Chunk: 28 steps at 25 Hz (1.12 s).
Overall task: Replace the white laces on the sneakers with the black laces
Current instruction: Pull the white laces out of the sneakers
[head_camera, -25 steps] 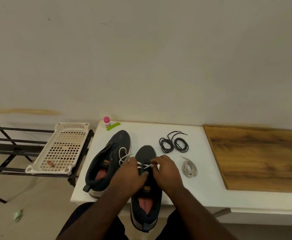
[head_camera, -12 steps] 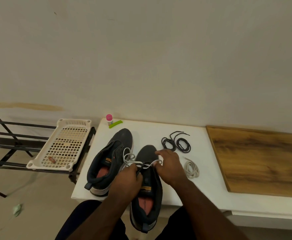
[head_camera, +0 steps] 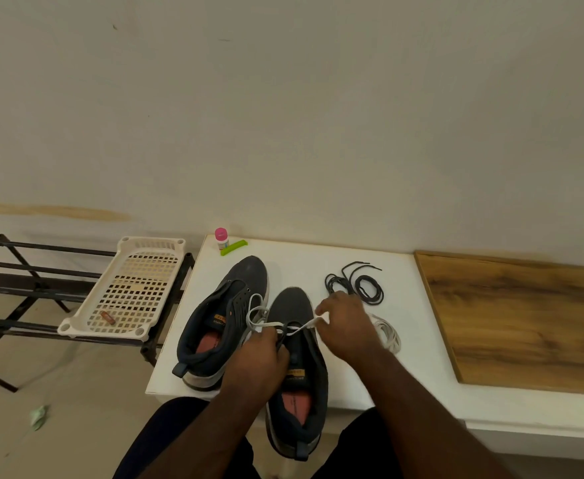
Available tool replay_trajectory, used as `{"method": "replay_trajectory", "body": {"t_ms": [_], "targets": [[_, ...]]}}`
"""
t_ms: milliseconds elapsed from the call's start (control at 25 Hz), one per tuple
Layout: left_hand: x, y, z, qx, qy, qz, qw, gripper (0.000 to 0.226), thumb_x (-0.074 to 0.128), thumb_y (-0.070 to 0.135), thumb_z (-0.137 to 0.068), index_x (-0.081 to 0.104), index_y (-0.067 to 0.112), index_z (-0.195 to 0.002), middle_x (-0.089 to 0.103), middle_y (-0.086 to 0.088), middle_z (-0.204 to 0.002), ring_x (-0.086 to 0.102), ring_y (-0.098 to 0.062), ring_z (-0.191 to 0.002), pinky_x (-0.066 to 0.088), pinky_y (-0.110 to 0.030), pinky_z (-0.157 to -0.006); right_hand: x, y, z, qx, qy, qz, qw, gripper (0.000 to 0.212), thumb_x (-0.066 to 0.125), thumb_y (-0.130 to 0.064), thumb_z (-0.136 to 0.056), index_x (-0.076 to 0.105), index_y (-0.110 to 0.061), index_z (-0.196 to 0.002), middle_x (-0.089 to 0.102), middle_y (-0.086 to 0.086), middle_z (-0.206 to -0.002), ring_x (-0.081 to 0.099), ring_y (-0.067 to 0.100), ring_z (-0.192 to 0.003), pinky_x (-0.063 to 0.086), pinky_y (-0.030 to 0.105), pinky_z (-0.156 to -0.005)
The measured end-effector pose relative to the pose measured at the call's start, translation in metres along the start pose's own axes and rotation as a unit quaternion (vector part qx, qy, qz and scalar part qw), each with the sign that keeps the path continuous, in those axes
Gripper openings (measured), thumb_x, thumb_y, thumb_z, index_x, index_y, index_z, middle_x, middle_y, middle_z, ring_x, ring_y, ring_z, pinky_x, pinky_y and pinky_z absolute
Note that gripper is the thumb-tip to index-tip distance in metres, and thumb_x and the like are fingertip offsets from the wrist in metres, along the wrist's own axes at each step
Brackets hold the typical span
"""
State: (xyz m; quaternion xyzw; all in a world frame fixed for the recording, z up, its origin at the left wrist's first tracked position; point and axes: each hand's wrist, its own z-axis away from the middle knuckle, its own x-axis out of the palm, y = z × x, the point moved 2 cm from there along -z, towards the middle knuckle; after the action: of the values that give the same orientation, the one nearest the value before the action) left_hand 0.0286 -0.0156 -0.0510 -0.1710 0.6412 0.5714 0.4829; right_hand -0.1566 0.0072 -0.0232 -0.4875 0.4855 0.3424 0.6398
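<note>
The near sneaker (head_camera: 295,371) lies lengthwise under both hands, its heel hanging past the front edge of the white table (head_camera: 321,267) above the person's lap. The right hand (head_camera: 347,326) pinches one end of the white lace (head_camera: 300,327) and holds it taut out to the right of the shoe; the left hand (head_camera: 261,363) curls over the shoe's tongue area and grips the lace's other part beside the eyelets. A second sneaker (head_camera: 221,323) sits just left of the left hand, tilted, with loose white loops spilling toward it; which shoe those loops belong to is hard to tell. Beyond the right hand lie the coiled black laces (head_camera: 358,286), partly covered by its fingers, and a loose white lace (head_camera: 387,333) is bundled just right of that wrist. Farther right, a wooden board (head_camera: 525,319) covers the surface and runs out of view. At the table's far left corner stand a small pink-capped bottle (head_camera: 221,237) and a green clip-like piece (head_camera: 234,247), against a plain pale wall (head_camera: 283,115). Well left of the hands, a cream perforated tray (head_camera: 128,288) rests on a black metal rack (head_camera: 14,281) and holds one small brownish item (head_camera: 108,317), too small to identify. A crumpled greenish scrap (head_camera: 38,416) lies on the floor.
</note>
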Motion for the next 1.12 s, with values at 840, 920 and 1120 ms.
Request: {"method": "replay_trajectory", "body": {"t_ms": [840, 920, 1120], "targets": [[0.007, -0.003, -0.002, 0.012, 0.011, -0.002, 1.000, 0.019, 0.041, 0.037, -0.096, 0.051, 0.023, -0.104, 0.060, 0.002, -0.096, 0.059, -0.016, -0.086, 0.051, -0.033, -0.077, -0.007, -0.013, 0.003, 0.041, -0.009, 0.119, 0.992, 0.029, 0.054, -0.032, -0.091, 0.067, -0.016, -0.111, 0.056, 0.006, -0.117, 0.048, 0.028, -0.115, 0.050, 0.041, -0.086], [0.008, -0.001, -0.003, 0.012, 0.009, -0.009, 1.000, 0.018, 0.041, 0.037, -0.095, 0.050, 0.024, -0.102, 0.059, 0.002, -0.096, 0.058, -0.016, -0.087, 0.051, -0.035, -0.079, -0.015, 0.003, 0.004, 0.071, -0.001, 0.098, 0.993, 0.034, 0.056, -0.032, -0.090, 0.066, -0.018, -0.120, 0.055, 0.005, -0.123, 0.047, 0.027, -0.120, 0.051, 0.041, -0.091], [0.013, -0.003, -0.002, 0.029, 0.007, -0.015, 0.999, 0.029, 0.038, 0.041, -0.097, 0.052, 0.024, -0.117, 0.063, 0.001, -0.109, 0.061, -0.017, -0.096, 0.051, -0.034, -0.085, 0.010, -0.048, 0.014, -0.069, -0.064, 0.079, 0.992, 0.034, 0.054, -0.032, -0.088, 0.067, -0.021, -0.118, 0.050, 0.002, -0.130, 0.040, 0.026, -0.124, 0.043, 0.041, -0.096]]}}
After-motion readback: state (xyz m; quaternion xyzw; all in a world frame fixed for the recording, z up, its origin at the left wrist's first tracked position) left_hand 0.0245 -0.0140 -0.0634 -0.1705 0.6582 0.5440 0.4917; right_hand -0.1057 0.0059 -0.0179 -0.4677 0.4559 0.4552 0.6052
